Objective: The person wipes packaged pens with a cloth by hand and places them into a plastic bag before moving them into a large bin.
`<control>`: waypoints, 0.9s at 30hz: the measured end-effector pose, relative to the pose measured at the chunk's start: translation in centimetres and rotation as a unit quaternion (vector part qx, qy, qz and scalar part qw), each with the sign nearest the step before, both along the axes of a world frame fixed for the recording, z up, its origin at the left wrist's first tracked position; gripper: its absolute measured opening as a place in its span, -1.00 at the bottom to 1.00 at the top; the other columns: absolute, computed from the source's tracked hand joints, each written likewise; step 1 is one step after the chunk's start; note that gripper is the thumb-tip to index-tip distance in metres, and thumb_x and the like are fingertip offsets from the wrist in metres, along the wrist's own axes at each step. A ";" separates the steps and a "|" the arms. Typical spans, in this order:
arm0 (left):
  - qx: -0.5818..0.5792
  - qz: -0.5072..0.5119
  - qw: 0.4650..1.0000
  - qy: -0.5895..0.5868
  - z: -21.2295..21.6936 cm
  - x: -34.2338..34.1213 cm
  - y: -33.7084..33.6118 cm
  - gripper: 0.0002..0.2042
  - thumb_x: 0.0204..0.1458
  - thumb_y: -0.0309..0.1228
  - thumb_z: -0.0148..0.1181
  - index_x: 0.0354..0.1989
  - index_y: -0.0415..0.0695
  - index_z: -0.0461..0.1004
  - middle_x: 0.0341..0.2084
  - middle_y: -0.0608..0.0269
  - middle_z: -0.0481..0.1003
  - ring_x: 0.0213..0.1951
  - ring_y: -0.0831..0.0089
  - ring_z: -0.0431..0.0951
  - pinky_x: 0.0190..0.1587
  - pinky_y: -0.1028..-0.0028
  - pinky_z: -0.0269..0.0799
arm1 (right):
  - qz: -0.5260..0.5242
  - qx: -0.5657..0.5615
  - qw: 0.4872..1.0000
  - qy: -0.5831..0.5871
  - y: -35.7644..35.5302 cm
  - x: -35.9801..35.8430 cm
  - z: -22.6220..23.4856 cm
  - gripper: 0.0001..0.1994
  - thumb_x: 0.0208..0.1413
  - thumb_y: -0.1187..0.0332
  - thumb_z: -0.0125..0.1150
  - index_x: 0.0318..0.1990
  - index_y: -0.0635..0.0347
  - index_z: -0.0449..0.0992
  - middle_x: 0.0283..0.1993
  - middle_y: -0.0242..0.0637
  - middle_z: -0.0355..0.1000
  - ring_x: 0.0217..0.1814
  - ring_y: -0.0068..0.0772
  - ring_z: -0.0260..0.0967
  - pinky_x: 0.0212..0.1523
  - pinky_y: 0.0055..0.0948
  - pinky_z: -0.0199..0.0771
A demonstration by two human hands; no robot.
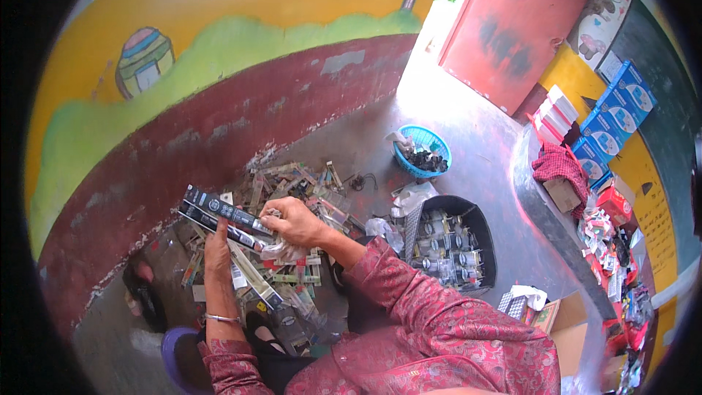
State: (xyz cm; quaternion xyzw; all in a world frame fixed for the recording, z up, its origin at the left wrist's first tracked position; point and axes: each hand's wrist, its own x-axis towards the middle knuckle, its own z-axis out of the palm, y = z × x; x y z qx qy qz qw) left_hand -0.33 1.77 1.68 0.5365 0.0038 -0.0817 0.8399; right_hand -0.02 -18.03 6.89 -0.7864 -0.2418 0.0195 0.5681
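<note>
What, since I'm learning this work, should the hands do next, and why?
Probably slide the crumpled pale cloth-like piece leftward along the long, narrow black packaging: the right hand has that piece at the packaging's right end, while the left hand holds the packaging.

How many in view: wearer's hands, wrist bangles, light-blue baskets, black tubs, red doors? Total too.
Hands: 2 (left hand, right hand)
Silver bangle: 1
Light-blue basket: 1
Black tub: 1
Red door: 1
Total: 6
</note>
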 end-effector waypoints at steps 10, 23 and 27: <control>-0.064 -0.066 0.996 -0.013 2.7 -1.7 -2.2 -0.39 0.11 0.07 -0.31 0.05 -0.29 0.21 -0.16 0.03 0.41 -0.19 0.37 0.46 -0.11 0.42 0.38 | 0.025 0.068 0.988 0.137 0.1 0.2 -2.0 -0.77 -0.02 0.36 0.07 -0.37 0.43 0.46 -0.41 -0.17 0.47 -0.35 -0.53 0.37 -0.26 -0.49 0.36; -0.013 -0.068 0.997 0.016 0.2 -1.3 -1.5 -0.65 0.09 -0.29 -0.11 -0.03 -0.26 0.33 -0.20 0.14 0.47 -0.24 0.49 0.50 -0.39 0.63 0.44 | -0.171 0.003 0.985 -0.004 -0.2 0.7 0.7 -0.81 -0.01 0.31 0.12 -0.42 0.28 0.48 -0.61 -0.21 0.43 -0.58 -0.47 0.40 -0.52 -0.44 0.39; 0.035 0.005 0.998 0.056 0.6 -2.1 -2.7 -0.65 0.07 -0.23 -0.05 -0.08 -0.22 0.39 -0.25 0.24 0.47 -0.32 0.59 0.48 -0.38 0.63 0.43 | -0.141 -0.054 0.963 -0.222 3.7 -1.0 -0.1 -0.89 0.01 0.37 0.06 -0.44 0.22 0.39 -0.49 -0.12 0.38 -0.45 -0.14 0.38 -0.47 -0.31 0.34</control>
